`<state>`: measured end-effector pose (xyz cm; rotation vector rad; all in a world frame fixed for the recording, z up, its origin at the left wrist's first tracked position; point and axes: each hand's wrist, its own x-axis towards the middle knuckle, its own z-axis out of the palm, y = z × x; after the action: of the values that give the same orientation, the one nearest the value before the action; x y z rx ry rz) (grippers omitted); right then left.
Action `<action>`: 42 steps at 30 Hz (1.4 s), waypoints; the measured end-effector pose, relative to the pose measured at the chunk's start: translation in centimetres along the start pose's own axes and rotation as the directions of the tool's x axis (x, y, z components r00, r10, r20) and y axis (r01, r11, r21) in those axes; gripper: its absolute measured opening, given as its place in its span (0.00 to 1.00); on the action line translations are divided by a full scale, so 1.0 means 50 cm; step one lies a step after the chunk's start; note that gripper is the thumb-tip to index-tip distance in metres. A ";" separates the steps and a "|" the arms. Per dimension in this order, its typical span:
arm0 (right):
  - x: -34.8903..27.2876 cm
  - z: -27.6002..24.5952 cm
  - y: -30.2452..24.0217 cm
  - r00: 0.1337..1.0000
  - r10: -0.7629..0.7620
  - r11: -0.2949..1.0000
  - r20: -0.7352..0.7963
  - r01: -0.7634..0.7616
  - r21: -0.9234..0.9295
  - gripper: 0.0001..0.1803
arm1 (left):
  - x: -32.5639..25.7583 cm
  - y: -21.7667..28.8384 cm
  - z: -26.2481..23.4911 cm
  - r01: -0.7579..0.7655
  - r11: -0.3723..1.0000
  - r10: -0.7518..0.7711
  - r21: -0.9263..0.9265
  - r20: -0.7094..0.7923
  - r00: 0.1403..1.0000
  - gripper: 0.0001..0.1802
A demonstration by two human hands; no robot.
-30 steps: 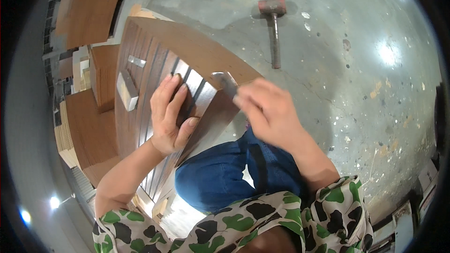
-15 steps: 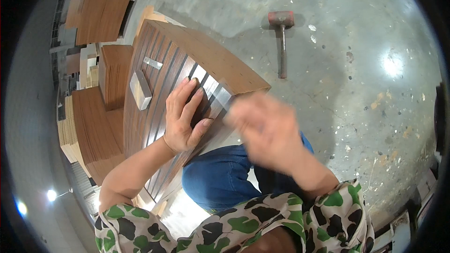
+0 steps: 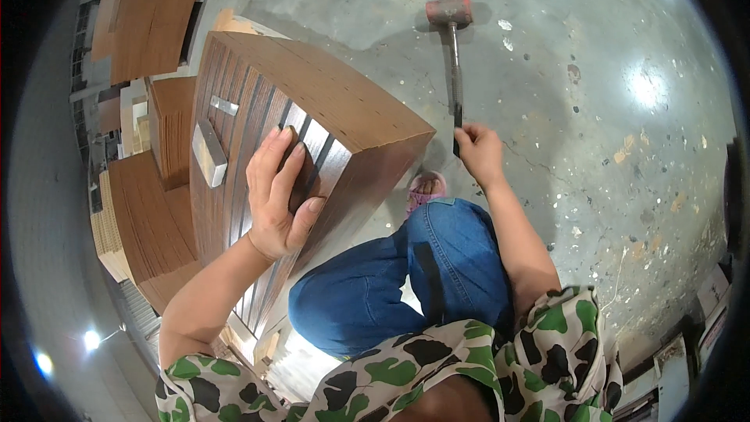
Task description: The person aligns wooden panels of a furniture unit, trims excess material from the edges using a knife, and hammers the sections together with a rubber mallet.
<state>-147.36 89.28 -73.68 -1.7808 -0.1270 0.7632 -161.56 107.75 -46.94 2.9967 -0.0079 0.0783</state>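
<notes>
A tall stack of brown boards (image 3: 320,86) stands before me, its glossy top panel (image 3: 250,121) striped with dark bands. On that panel, near its right edge, my left hand (image 3: 273,195) rests with fingers stretched and thumb apart. A dark patch beneath it may be shadow. Over the floor, right of the stack, my right hand (image 3: 479,152) pinches a thin black strip (image 3: 458,143). The strip's upper end overlaps the handle end of a red-headed mallet (image 3: 451,12) lying on the floor. Left of my left hand lie a silvery rectangular block (image 3: 208,154) and a small shiny strip (image 3: 224,105).
More stacks of brown boards (image 3: 148,215) crowd the left side, with a large brown panel (image 3: 152,16) behind. The concrete floor (image 3: 594,156) is spotted with paint. My bent knees and a foot in a pink shoe (image 3: 426,187) are close to the stack. Items line the lower right edge.
My right hand has moved right, from the stack's near corner to above the floor by the mallet handle, and the black strip now shows in it. The left hand stays on the panel.
</notes>
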 end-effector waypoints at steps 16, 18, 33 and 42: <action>0.002 0.073 0.022 0.991 -0.047 0.993 0.125 0.060 -0.105 0.09 | -0.014 -0.011 0.004 0.008 1.000 -0.008 -0.009 -0.017 1.000 0.29; -0.037 0.081 -0.031 0.952 -0.296 0.955 0.077 0.295 0.027 0.09 | -0.024 -0.015 -0.005 0.026 1.000 -0.025 0.011 -0.038 0.999 0.29; 0.031 0.026 0.012 0.901 -0.345 0.875 0.261 0.410 -0.259 0.07 | -0.001 -0.007 0.001 -0.033 0.999 0.033 -0.009 0.024 0.999 0.30; -0.089 -0.002 -0.217 0.990 -0.135 0.971 0.029 0.126 0.201 0.09 | -0.015 -0.006 -0.008 0.002 1.000 -0.002 -0.004 -0.001 1.000 0.30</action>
<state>-147.72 91.06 -62.10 -1.5514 -0.1878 0.6938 -162.32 108.09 -46.62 2.9927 -0.0042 0.0794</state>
